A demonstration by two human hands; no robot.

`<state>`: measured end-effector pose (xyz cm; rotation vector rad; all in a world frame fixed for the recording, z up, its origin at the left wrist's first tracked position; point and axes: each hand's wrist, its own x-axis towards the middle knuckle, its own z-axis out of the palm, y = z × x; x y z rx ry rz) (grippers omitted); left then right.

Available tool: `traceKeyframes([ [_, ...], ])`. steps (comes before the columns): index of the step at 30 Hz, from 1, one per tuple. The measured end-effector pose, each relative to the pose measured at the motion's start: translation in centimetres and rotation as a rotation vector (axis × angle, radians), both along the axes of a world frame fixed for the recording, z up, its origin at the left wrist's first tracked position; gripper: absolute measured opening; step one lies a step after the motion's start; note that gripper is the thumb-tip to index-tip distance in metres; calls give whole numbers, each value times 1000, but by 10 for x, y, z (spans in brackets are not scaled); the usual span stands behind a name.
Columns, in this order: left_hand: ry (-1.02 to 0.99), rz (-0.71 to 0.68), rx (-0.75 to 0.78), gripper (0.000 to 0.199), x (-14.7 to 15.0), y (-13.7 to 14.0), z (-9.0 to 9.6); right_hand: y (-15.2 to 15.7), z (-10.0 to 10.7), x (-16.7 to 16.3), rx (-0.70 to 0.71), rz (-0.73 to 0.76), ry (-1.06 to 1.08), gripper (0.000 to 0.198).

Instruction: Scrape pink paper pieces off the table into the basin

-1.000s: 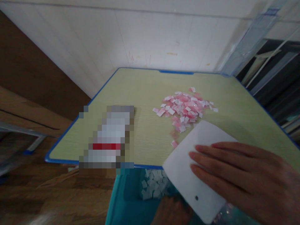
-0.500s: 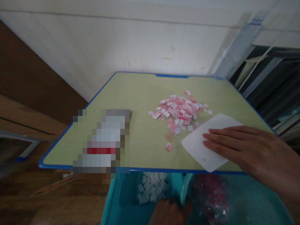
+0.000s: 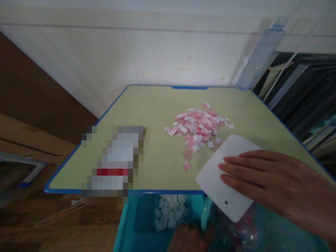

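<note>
My right hand [image 3: 267,178] lies with stretched fingers over a white card [image 3: 231,178] with a dark dot or hole near one corner. The card overhangs the front edge of the small table [image 3: 157,164]; my thumb is hidden. Left of the card is a loose pile of small pink and white squares [image 3: 198,124]. A single pink square [image 3: 187,166] lies closer to the front edge. Below the table, my left hand [image 3: 189,238] is closed at the rim of a turquoise bowl [image 3: 206,213]. Reddish contents and clear plastic show inside that bowl.
On the table's left side stands a blurred-out object [image 3: 112,157]. A turquoise bin [image 3: 126,217] beneath the table holds many white squares [image 3: 170,211]. A wall [image 3: 168,52] rises behind, with a clear plastic container [image 3: 259,56] at the back right corner.
My right hand and the white card have moved toward the front edge and slightly left, so the card now sticks out past the edge. My left hand stays at the bowl's rim.
</note>
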<state>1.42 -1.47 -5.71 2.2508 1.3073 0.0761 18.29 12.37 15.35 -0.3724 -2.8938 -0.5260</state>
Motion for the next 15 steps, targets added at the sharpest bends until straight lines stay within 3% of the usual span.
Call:
traceKeyframes([
  [4, 61, -12, -46, 49, 0, 2, 5, -4, 7, 2, -4, -46, 51, 45],
  [11, 124, -56, -85, 45, -4, 8, 24, 12, 3, -31, -37, -28, 56, 31],
  [15, 119, -21, -63, 42, -2, 7, 20, 12, 0, -32, -51, -11, 25, 31],
])
